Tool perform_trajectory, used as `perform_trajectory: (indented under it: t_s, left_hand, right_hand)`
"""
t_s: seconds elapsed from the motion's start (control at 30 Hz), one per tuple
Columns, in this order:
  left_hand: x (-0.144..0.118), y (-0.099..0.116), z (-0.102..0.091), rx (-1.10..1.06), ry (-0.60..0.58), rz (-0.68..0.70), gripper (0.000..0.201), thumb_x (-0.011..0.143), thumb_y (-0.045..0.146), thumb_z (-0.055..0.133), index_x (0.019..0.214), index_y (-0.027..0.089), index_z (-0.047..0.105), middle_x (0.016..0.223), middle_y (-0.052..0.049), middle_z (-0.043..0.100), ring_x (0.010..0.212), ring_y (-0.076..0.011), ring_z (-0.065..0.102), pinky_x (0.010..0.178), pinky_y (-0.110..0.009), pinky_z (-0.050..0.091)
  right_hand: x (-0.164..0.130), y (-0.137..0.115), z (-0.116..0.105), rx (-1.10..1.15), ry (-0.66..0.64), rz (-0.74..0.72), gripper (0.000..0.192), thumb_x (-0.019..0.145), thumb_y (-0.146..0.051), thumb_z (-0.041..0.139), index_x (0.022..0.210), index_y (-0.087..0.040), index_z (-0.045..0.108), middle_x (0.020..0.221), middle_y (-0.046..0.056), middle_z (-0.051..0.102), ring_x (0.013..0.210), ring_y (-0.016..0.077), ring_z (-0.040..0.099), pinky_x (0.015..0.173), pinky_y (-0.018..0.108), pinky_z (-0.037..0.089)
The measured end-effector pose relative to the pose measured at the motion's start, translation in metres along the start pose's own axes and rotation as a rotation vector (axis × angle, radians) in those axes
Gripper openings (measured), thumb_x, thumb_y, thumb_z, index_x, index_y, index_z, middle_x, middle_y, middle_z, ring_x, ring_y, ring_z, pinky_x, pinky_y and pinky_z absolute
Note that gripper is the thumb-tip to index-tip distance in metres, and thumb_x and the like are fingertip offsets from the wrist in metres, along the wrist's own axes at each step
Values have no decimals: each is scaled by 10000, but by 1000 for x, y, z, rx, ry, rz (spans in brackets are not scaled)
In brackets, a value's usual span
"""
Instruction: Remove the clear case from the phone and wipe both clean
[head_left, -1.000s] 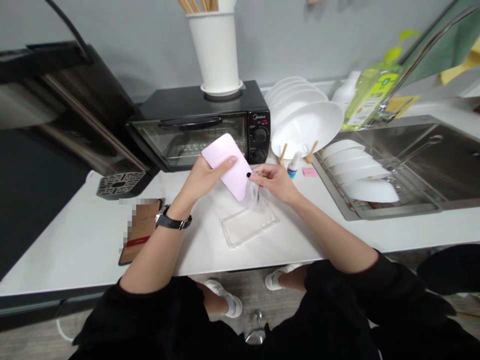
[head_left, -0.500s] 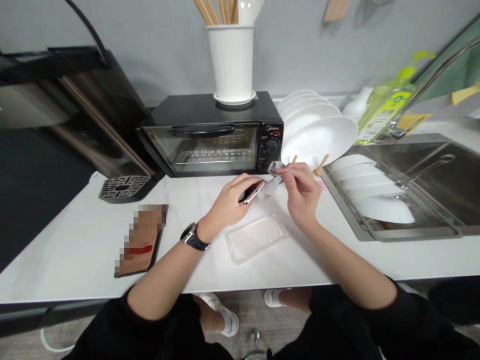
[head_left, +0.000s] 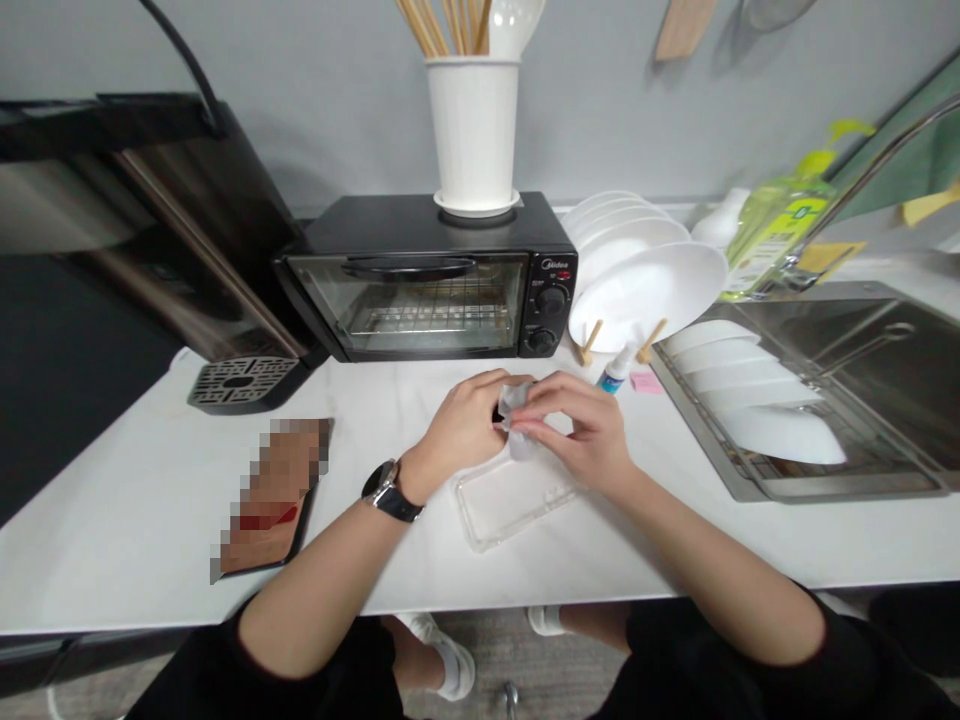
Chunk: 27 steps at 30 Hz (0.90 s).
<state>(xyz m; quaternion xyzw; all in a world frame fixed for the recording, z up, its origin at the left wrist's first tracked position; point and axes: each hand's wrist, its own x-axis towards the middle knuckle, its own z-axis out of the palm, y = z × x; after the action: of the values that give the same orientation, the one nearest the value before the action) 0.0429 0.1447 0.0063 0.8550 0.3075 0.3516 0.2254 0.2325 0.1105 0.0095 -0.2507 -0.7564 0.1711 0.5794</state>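
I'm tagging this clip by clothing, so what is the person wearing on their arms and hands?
Both forearms are bare, with black sleeves pushed up near the elbows. The left hand has a black-strapped wristwatch at the wrist; the right hand wears nothing visible. No gloves.

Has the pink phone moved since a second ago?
Yes. It came down from in front of the toaster oven door to just above the clear case, now nearly hidden between both hands.

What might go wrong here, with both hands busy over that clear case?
The left hand and right hand pinch a small wipe just above the clear phone case; a slip could nudge the case toward the counter's front edge. The small spray bottle stands near the right hand and might tip if knocked.
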Motion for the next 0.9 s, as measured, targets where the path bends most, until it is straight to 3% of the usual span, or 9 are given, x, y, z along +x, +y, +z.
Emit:
perform_trajectory:
  t_s: [0.07,0.17,0.3,0.43,0.57,0.7,0.9]
  left_hand:
    - [0,1,0,-21,-24,-12,122,912,244,713,1028,209,728,1085,-56,748,999,-219,722,882,-343,552]
    - [0,1,1,-12,-17,-11,136,912,234,713,1044,208,725,1048,-48,739,967,-213,718,858,-336,546]
    - [0,-1,0,71,13,33,120,859,74,604,883,186,642,881,-42,653,831,-202,645,732,-318,488]
    - [-1,-3,-4,105,6,89,234,833,19,567,971,189,649,925,-47,653,865,-206,631,769,-319,487]
    - [-1,-3,-4,107,-2,83,248,836,21,568,991,194,655,940,-49,666,876,-207,639,777,-317,494]
    - [0,0,-3,138,20,12,180,831,47,576,909,186,660,895,-56,663,846,-216,646,751,-328,510]
    - [0,-1,-8,106,34,18,413,875,207,720,1287,188,695,1114,-86,745,992,-250,718,870,-374,570]
  right_hand:
    - [-1,-3,2,12,-23,-24,84,919,-218,835,994,-257,833,936,34,760,821,163,713,743,314,604]
    - [-3,-2,3,6,4,-14,91,917,-232,840,997,-275,839,943,28,730,832,162,696,749,322,601]
    - [-1,11,-2,35,117,119,60,917,-316,843,976,-305,845,954,25,661,868,170,647,729,325,575]
    - [2,23,-5,131,203,272,123,909,-406,843,928,-284,834,930,32,673,886,180,642,705,315,551]
    - [2,25,-4,203,196,316,116,913,-379,842,910,-266,814,894,16,690,837,160,650,703,299,543]
    - [-2,15,1,145,153,230,46,935,-304,823,952,-264,809,911,17,717,856,162,675,727,302,560]
    - [-7,-2,9,25,-41,-61,50,960,-225,789,1005,-245,797,936,35,758,849,165,717,759,324,602]
